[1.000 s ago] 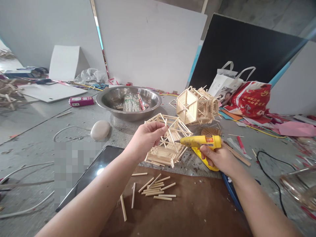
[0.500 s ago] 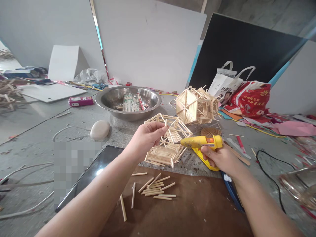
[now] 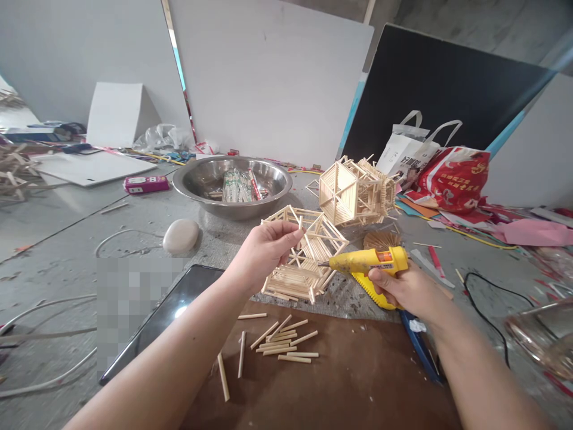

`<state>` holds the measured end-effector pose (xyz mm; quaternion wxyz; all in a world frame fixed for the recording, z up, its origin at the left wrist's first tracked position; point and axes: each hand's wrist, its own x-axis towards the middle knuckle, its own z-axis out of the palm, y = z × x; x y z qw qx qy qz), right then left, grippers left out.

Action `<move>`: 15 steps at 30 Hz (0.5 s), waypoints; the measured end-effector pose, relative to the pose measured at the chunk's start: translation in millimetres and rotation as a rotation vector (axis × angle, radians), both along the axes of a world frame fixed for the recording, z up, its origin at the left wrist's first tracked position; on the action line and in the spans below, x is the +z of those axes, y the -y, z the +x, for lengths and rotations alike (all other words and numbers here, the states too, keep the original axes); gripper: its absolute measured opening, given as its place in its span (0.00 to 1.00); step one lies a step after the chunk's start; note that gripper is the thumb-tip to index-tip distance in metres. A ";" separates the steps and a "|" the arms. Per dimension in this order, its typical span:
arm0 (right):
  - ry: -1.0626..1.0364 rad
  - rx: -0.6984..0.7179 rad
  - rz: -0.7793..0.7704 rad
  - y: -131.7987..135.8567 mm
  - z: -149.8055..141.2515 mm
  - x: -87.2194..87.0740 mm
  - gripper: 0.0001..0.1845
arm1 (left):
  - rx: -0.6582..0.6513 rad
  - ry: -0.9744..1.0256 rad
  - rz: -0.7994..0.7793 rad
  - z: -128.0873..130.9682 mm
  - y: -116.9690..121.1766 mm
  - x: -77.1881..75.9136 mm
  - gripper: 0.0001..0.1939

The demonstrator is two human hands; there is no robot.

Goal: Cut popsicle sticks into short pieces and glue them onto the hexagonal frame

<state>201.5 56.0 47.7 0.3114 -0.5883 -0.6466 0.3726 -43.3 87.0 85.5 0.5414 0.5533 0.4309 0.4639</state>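
My right hand is wrapped round a yellow hot glue gun. Its nozzle points left at an open lattice frame built from thin wooden sticks; I cannot tell whether the tip touches it. My left hand is closed in a pinch over the frame's left side, with the end of a short wooden stick showing above the fingertips. The fingers hide part of the frame. In front of it, several loose wooden sticks lie on a brown board.
Behind stands a larger stick structure, with a steel basin holding bundled sticks to its left. A tablet lies by my left forearm. Blue-handled tool and black cable are at right. Bags stand behind.
My right hand and the glue gun have shifted slightly right and down, the nozzle a little lower against the frame. My left hand keeps its pinch in the same place.
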 end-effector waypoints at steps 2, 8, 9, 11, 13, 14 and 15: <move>0.003 0.010 0.002 0.1 0.7 0.7 0.19 | -0.008 -0.008 0.008 -0.2 0.1 0.0 0.08; 0.003 0.058 0.026 0.8 2.0 3.1 0.18 | -0.008 -0.004 0.012 -0.2 0.1 -0.6 0.09; 0.006 0.063 0.025 1.1 2.0 3.6 0.18 | -0.007 -0.002 0.010 -0.1 0.0 -0.9 0.09; 0.006 0.069 0.022 1.6 2.2 4.4 0.18 | -0.002 0.002 0.006 0.2 -0.2 -1.5 0.08; 0.003 0.069 0.021 1.9 2.3 4.6 0.19 | 0.004 0.007 0.005 0.6 -0.4 -1.8 0.08; 0.002 0.069 0.022 2.0 2.4 4.7 0.19 | 0.008 0.009 0.007 0.7 -0.3 -1.7 0.08; 0.002 0.069 0.021 2.2 2.3 4.7 0.19 | 0.012 0.009 0.008 0.8 -0.2 -1.6 0.08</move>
